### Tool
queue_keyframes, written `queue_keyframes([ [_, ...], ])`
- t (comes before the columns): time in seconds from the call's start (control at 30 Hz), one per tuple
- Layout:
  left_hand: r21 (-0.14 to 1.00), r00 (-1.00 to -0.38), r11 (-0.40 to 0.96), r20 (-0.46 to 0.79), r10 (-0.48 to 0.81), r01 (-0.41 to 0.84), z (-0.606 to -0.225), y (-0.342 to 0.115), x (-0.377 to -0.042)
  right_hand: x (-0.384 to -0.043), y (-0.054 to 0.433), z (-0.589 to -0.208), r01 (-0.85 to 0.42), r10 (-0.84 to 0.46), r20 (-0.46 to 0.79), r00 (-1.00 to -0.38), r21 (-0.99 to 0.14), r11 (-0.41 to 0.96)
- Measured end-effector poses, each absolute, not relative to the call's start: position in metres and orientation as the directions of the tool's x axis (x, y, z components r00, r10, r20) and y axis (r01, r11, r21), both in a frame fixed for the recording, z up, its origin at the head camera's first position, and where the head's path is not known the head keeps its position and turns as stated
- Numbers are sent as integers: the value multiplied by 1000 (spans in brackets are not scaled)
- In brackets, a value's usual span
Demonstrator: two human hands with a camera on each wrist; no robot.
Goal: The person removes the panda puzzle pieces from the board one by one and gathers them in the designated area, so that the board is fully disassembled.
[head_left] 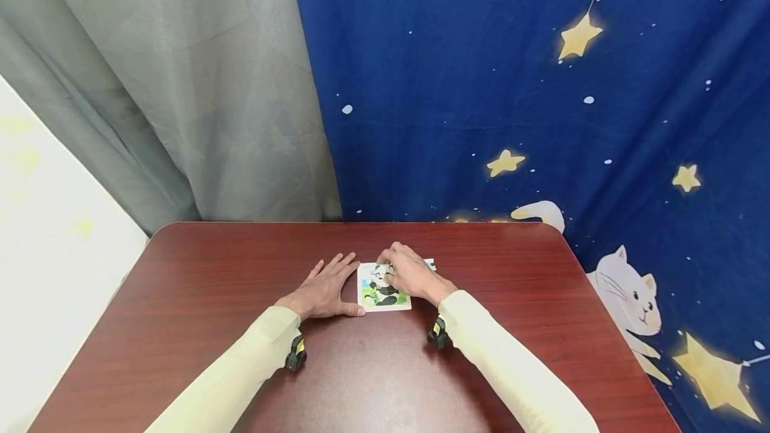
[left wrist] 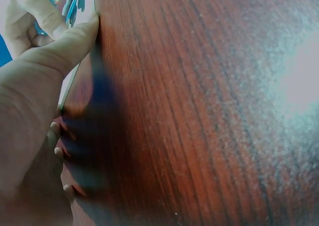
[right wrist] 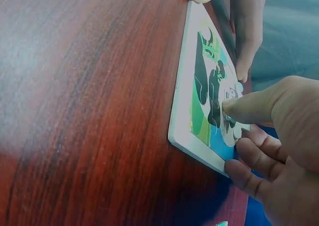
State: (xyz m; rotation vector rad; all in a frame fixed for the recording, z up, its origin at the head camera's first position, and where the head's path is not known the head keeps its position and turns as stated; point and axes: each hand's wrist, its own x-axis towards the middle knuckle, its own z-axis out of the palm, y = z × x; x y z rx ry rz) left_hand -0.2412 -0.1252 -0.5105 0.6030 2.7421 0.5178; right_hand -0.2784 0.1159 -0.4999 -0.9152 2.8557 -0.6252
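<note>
A small flat panda puzzle with a white border lies on the table between my hands. My left hand rests palm down at its left side, fingers spread, with the thumb against the near left corner. Over the upper right part of the puzzle, my right hand bends its fingers and thumb in a pinch. Its thumb presses on the panda's face in the right wrist view, while the other fingertips curl at the far border. The hand hides part of the picture.
A small patterned piece shows just beyond my right hand. The red-brown wooden table backs onto a grey curtain and a blue star curtain. Black wrist cameras sit at both cuffs.
</note>
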Motion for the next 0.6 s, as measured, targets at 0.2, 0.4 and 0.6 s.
queue_keyframes([
  [0.2,401,-873,849,-198,447,344,-511,-126,-241,-281,115,-498,-523,-569,26,-822,-431,735],
  [0.4,399,-872,849,-194,448,347,-513,-127,-241,-289,113,-496,-462,-545,-57,-836,-464,756],
  [0.6,396,-870,847,-193,453,354,-512,-127,-241,-296,113,-498,-366,-490,-120,-864,-520,772],
])
